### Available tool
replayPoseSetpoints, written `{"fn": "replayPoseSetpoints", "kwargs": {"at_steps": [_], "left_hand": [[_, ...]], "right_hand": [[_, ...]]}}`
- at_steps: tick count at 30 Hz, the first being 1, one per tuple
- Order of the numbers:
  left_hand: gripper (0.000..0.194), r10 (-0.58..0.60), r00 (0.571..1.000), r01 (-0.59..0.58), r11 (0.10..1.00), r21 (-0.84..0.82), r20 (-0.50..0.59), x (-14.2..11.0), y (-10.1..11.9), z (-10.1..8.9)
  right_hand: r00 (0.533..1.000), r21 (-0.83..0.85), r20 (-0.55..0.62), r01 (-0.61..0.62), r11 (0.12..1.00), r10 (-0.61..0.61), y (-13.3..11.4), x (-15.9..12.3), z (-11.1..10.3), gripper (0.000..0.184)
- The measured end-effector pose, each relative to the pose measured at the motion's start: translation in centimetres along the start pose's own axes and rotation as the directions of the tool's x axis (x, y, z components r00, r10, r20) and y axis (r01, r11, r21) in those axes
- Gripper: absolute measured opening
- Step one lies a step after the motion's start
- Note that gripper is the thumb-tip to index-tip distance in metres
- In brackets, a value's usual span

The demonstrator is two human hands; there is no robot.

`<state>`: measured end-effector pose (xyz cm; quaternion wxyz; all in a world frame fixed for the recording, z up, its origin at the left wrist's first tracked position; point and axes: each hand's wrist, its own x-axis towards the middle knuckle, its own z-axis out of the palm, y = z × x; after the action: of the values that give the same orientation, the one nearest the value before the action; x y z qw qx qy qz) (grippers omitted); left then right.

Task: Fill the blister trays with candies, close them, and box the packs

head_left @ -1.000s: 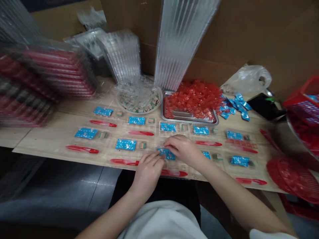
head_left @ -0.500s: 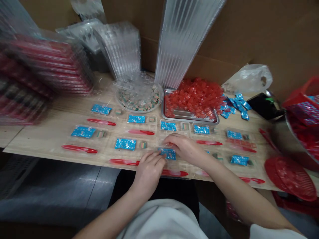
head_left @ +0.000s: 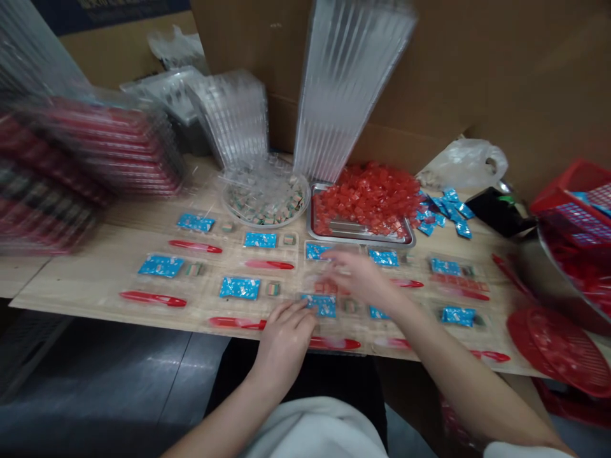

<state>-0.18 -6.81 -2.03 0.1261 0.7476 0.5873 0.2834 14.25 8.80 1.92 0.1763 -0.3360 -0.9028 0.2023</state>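
Observation:
My left hand (head_left: 285, 338) lies palm down at the front of a clear compartmented plastic tray (head_left: 286, 283), its fingertips against the edge of a blue foil packet (head_left: 319, 306). A long red item (head_left: 334, 344) lies just right of those fingers. My right hand (head_left: 357, 277) is blurred, held above the tray with fingers extended and nothing visible in them. Near its fingertips are another blue packet (head_left: 317, 252) and several small red sweets (head_left: 324, 287). Blue packets, striped sweets and long red items fill other compartments.
A steel tray of red wrapped sweets (head_left: 363, 207) and a round dish of striped sweets (head_left: 265, 203) stand behind the trays. Loose blue packets (head_left: 443, 210) lie to their right. Blurred stacked trays (head_left: 95, 152) rise at left; a red basket (head_left: 573, 203) stands at right.
My right hand has lifted off the front blue packet and moved up and right, uncovering red sweets in a compartment. My left hand has barely moved. The view has shifted slightly.

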Motion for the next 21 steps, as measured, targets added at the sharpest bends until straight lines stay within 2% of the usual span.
{"fn": "replayPoseSetpoints", "kwargs": {"at_steps": [2,3,6,9,11,12,13,15,16,17,18,19,21], "left_hand": [[0.016,0.001,1.0,-0.001,1.0,-0.004,0.001,0.0,0.0,0.2],[0.016,-0.002,1.0,0.002,1.0,-0.004,0.001,0.0,0.0,0.3],[0.018,-0.014,1.0,0.014,1.0,-0.007,0.001,0.0,0.2,0.3],[0.021,-0.013,1.0,0.013,0.999,-0.029,-0.025,0.2,0.6,-0.7],[0.025,-0.018,0.994,0.012,0.998,-0.063,-0.104,0.9,0.8,-1.9],[0.026,-0.036,0.987,0.022,0.995,-0.096,-0.154,1.5,0.8,-2.5],[0.026,-0.075,0.977,0.046,0.988,-0.147,-0.199,2.2,0.7,-3.1],[0.026,-0.2,0.948,0.117,0.943,-0.311,-0.249,4.2,0.5,-3.9],[0.026,-0.265,0.933,0.149,0.9,-0.409,-0.244,5.2,0.3,-4.1],[0.026,-0.314,0.922,0.168,0.851,-0.497,-0.226,6.3,0.3,-4.2],[0.025,-0.34,0.918,0.174,0.809,-0.562,-0.205,7.2,0.2,-4.1],[0.022,-0.347,0.919,0.172,0.781,-0.6,-0.188,7.9,0.2,-3.9],[0.014,-0.345,0.923,0.169,0.758,-0.63,-0.168,8.8,0.2,-3.6]], "right_hand": [[0.987,-0.05,-0.109,-0.126,0.991,0.12,2.2,2.5,-0.9,0.016],[0.979,-0.088,-0.11,-0.18,0.98,0.17,3.2,3.9,-1.0,0.013],[0.967,-0.15,-0.007,-0.254,0.956,0.256,5.6,7.1,-0.6,0.008],[0.963,-0.136,0.006,-0.266,0.954,0.27,6.3,7.7,-0.2,0.007],[0.949,0.027,-0.023,-0.314,0.949,0.314,5.7,6.6,-0.6,0.006],[0.933,0.196,-0.015,-0.35,0.916,0.36,5.1,5.8,-1.0,0.009],[0.912,0.401,0.024,-0.383,0.832,0.408,4.3,4.8,-1.4,0.013],[0.873,0.744,0.179,-0.421,0.518,0.453,2.4,2.9,-2.0,0.023],[0.861,0.821,0.255,-0.434,0.372,0.441,1.3,2.1,-2.2,0.026],[0.852,0.855,0.308,-0.443,0.27,0.424,0.3,1.4,-2.2,0.028],[0.849,0.868,0.336,-0.447,0.216,0.408,-0.6,0.8,-2.1,0.028],[0.852,0.873,0.342,-0.444,0.202,0.396,-1.3,0.3,-1.9,0.027],[0.863,0.875,0.325,-0.43,0.225,0.386,-2.2,-0.5,-1.5,0.025]]}}
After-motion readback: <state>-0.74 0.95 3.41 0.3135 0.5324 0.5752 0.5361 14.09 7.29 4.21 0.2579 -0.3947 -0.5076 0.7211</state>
